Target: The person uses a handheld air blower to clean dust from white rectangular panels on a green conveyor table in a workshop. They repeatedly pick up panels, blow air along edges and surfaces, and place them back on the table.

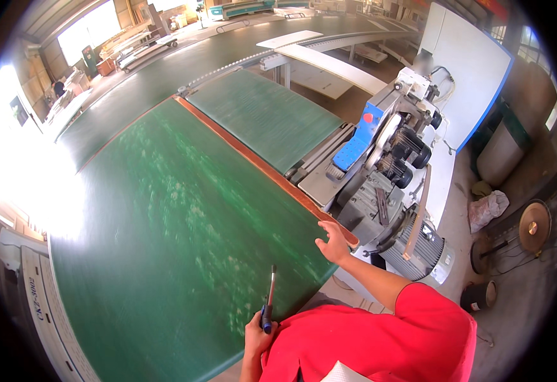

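1. A wide green belt (157, 267), marked by pale streaks, is seen from above; two bare hands are shown at its near side, below them a red shirt (367, 344).
2. A slim tool (267, 312) with a blue-and-black handle is held in the left hand (257, 335), low in the view, at the near part of the belt. The grip is closed around the handle.
3. The tool's long axis is turned away from the body: its thin rod is pointed forward and very slightly to the right, its tip seen against the green. Whether the belt is touched by the tip cannot be told.
4. The right hand (334, 244) is reached out to the near end of an orange-brown strip (278, 179). Its grip is open, thumb and fingers parted and loosely bent. Whether the strip is touched cannot be told.
5. The strip is laid along the belt's right border, its long axis slanted from the right hand toward the far left.
6. Beyond the strip, a smaller green belt (259, 114) is placed, with a blue guard (353, 153) and a ribbed grey motor (415, 245) mounted on the machine to its right.
7. White boards (332, 67) are set farther back.
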`<state>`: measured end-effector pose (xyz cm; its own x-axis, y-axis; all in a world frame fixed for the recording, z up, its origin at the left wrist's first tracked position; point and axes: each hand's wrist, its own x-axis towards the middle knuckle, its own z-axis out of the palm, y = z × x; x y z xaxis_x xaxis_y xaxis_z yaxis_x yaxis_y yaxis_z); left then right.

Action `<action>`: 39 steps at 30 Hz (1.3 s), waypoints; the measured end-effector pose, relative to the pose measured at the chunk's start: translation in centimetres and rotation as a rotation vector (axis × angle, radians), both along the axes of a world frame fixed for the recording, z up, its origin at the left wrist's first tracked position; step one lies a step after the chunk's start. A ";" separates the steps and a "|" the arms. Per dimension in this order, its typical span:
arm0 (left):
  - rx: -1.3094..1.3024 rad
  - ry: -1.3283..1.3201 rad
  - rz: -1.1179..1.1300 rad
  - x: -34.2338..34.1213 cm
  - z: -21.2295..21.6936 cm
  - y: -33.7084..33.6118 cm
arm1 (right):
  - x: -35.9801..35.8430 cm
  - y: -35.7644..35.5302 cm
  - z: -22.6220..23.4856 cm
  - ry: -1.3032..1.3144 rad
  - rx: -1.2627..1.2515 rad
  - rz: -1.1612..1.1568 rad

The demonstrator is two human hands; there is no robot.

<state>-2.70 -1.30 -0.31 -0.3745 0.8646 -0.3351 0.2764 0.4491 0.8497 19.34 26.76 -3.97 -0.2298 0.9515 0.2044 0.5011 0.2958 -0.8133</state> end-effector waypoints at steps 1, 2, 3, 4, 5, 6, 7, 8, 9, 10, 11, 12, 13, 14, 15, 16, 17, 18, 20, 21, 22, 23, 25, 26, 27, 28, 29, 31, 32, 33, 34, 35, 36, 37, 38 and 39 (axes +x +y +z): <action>0.000 0.004 0.003 0.0 0.0 0.0 | -0.1 -0.2 -0.2 -0.007 0.014 0.009; -0.001 0.011 0.000 0.0 0.0 0.0 | -0.2 -0.3 -0.3 -0.013 0.028 0.018; -0.003 0.016 -0.002 -0.1 -0.1 0.0 | -0.4 -0.6 -0.1 0.000 -0.006 0.023; -0.005 0.022 -0.004 -0.1 -0.2 0.0 | -0.7 -0.9 0.3 0.013 -0.040 0.028; -0.010 0.020 -0.007 -0.1 -0.2 0.0 | -0.9 -1.1 0.6 0.026 -0.074 0.033; -0.015 0.020 -0.009 -0.1 -0.2 -0.1 | -1.1 -1.3 0.7 0.024 -0.070 0.039; -0.020 0.019 -0.010 -0.1 -0.2 -0.1 | -1.2 -1.4 0.8 0.022 -0.066 0.045; -0.027 0.015 -0.010 0.0 -0.1 0.0 | -1.3 -1.5 0.9 0.020 -0.062 0.050; -0.035 0.011 -0.010 0.1 0.2 0.1 | -1.4 -1.5 0.7 0.027 -0.067 0.059; -0.043 0.007 -0.010 0.2 0.3 0.2 | -1.4 -1.4 0.6 0.034 -0.071 0.067; -0.038 0.010 -0.007 0.3 0.0 0.3 | -1.4 -1.3 0.5 0.041 -0.076 0.075; -0.036 0.015 0.001 0.4 -0.3 0.2 | -1.6 -1.3 0.4 0.045 -0.082 0.084; -0.034 0.019 0.008 0.4 -0.5 0.2 | -1.7 -1.3 0.5 0.048 -0.089 0.092; -0.041 0.015 0.017 0.5 -0.7 0.3 | -1.9 -1.2 0.5 0.051 -0.096 0.101; -0.048 0.010 0.025 0.7 -0.6 0.4 | -1.9 -1.1 0.6 0.060 -0.098 0.111; -0.054 0.005 0.033 0.9 -0.4 0.6 | -2.0 -0.9 0.6 0.068 -0.100 0.120; -0.052 -0.001 0.039 1.1 -0.4 0.8 | -2.0 -0.7 0.7 0.076 -0.101 0.130; -0.053 -0.004 0.045 1.3 -0.4 1.1 | -2.1 -0.4 0.6 0.078 -0.114 0.135; -0.067 -0.003 0.050 1.7 -0.4 1.8 | -2.2 0.2 0.6 0.081 -0.137 0.145; -0.083 0.003 0.052 1.9 -0.4 2.1 | -2.3 0.6 0.6 0.089 -0.147 0.157; -0.098 0.010 0.053 2.1 -0.3 2.5 | -2.4 1.0 0.8 0.097 -0.156 0.168; -0.097 0.017 0.049 2.3 -0.5 2.9 | -2.5 1.5 0.9 0.104 -0.165 0.179; -0.097 0.034 0.040 2.7 -0.6 3.9 | -2.6 2.6 0.9 0.125 -0.178 0.204; -0.098 0.027 0.049 3.0 -0.5 4.6 | -2.6 3.2 0.9 0.136 -0.184 0.215; -0.099 0.021 0.061 3.4 -0.1 5.3 | -2.7 3.8 0.9 0.152 -0.194 0.231; -0.101 0.016 0.072 3.8 0.2 6.1 | -2.8 4.4 1.0 0.169 -0.204 0.246; -0.120 0.017 0.066 4.1 0.4 7.0 | -2.8 5.0 1.1 0.185 -0.213 0.259; -0.157 0.020 0.056 4.6 0.6 8.7 | -3.1 6.3 1.4 0.217 -0.236 0.283; -0.168 0.012 0.052 4.9 0.7 9.6 | -3.3 7.1 1.5 0.233 -0.248 0.294; -0.178 0.001 0.047 5.2 0.5 10.5 | -3.4 7.8 1.3 0.249 -0.242 0.304; -0.188 -0.010 0.041 5.5 0.5 11.3 | -3.6 8.5 1.1 0.264 -0.237 0.313; -0.179 -0.010 0.043 5.9 0.5 12.2 | -3.8 9.2 1.0 0.281 -0.232 0.322; -0.169 -0.014 0.047 6.3 0.6 13.0 | -4.0 9.9 1.1 0.285 -0.231 0.337; -0.160 -0.017 0.053 6.5 0.8 13.8 | -4.2 10.7 1.3 0.290 -0.231 0.352; -0.174 -0.001 0.047 6.7 1.1 14.6 | -4.5 11.3 1.5 0.295 -0.231 0.367; -0.181 0.011 0.044 7.0 1.7 15.5 | -4.6 12.1 1.6 0.301 -0.232 0.382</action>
<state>4.29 14.20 1.35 -0.4149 0.7735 -0.4791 0.2625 0.6060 0.7509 14.70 38.81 -2.39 -0.5322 0.8396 0.1091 0.1274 0.2068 -0.9701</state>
